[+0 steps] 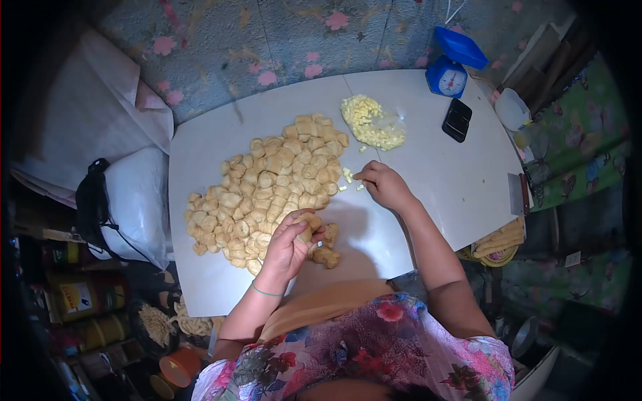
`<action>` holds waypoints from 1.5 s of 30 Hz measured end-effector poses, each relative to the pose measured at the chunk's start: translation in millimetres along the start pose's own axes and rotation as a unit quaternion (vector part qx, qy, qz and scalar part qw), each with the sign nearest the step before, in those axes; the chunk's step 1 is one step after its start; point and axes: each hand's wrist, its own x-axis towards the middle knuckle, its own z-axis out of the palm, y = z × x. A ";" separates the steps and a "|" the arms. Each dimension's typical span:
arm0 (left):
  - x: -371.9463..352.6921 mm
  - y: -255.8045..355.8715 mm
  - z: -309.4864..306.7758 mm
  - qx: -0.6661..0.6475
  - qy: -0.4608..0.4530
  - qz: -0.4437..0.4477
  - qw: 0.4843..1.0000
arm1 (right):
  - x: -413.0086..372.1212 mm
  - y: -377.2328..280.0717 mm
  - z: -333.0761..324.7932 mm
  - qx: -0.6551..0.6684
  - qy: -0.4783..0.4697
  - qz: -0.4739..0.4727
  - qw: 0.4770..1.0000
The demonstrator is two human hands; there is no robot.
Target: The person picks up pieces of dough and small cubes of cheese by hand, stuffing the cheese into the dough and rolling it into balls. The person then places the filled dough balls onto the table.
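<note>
My left hand (286, 248) is closed around a piece of dough (307, 229), held just above the table near its front edge. A few more dough pieces (327, 256) lie right beside that hand. My right hand (384, 184) reaches over the white table (435, 167), its fingers pinched together at a few loose pale-yellow cubes (347, 175). Whether a cube is between those fingertips I cannot make out. Left of the cubes spreads a large heap of cut tan dough pieces (267, 180). Behind them lies a clear plastic bag of yellow cubes (364, 117).
At the back right stand a blue kitchen scale (448, 77) and a black phone-like object (457, 120). A cleaver (518, 192) lies at the right edge. A white plastic sack (136, 200) leans at the table's left side. Dough strips (498, 239) rest beyond the right edge.
</note>
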 end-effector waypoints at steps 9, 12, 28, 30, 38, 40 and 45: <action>-8.9 0.3 -0.1 -0.033 0.010 -0.018 0.999 | -13.9 -37.4 4.3 0.272 0.028 0.062 0.960; -10.9 2.3 7.6 -0.022 0.012 -0.008 1.000 | -19.1 -86.4 5.2 0.285 0.015 -0.005 0.958; -12.3 -3.3 14.1 -0.002 0.006 0.014 1.000 | -31.9 -137.4 17.0 0.233 -0.021 0.003 0.972; -10.4 -3.6 4.1 -0.106 -0.015 -0.008 0.994 | -33.4 -128.5 18.1 0.312 0.008 0.025 0.950; -13.5 -2.2 14.3 -0.198 -0.025 0.013 0.980 | -41.0 -126.1 11.3 0.265 -0.004 -0.094 0.960; -12.1 -5.5 11.6 -0.197 -0.077 0.007 0.977 | -39.5 -132.0 11.1 0.241 0.020 -0.118 0.963; -16.7 -15.9 21.2 -0.011 0.004 0.058 0.998 | -36.6 -136.3 10.5 0.242 -0.006 -0.064 0.968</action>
